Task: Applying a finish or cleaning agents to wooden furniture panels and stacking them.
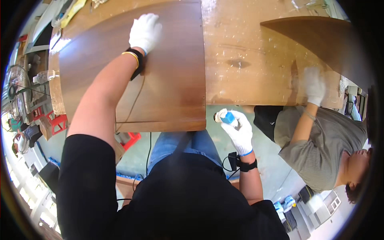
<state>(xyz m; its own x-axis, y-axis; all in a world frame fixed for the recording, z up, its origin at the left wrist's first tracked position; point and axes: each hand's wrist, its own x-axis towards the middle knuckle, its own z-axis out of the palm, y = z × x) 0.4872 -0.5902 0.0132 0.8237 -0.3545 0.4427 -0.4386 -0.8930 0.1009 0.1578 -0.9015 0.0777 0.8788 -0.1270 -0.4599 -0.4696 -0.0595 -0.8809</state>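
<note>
My left hand (145, 33), in a white knit glove, rests palm down on a large brown wooden panel (172, 72), near its far side. Its fingers look laid flat on the surface, though the edge of the glove is blurred. My right hand (241, 134), also gloved in white, is raised off the panel's near right corner, above the floor. Between its thumb and fingers is a small blue block-like piece (227, 117). A whitish, crumpled-looking bit (220, 115) with a dark end sits against the blue piece; its kind is unclear.
Right of the panel lies a scuffed, lighter wooden tabletop (244, 52). A person (320, 148) in a grey top works there, one gloved hand blurred, beside a curved dark board (312, 36). A plastic bottle (46, 76) and red stools (57, 122) are at left.
</note>
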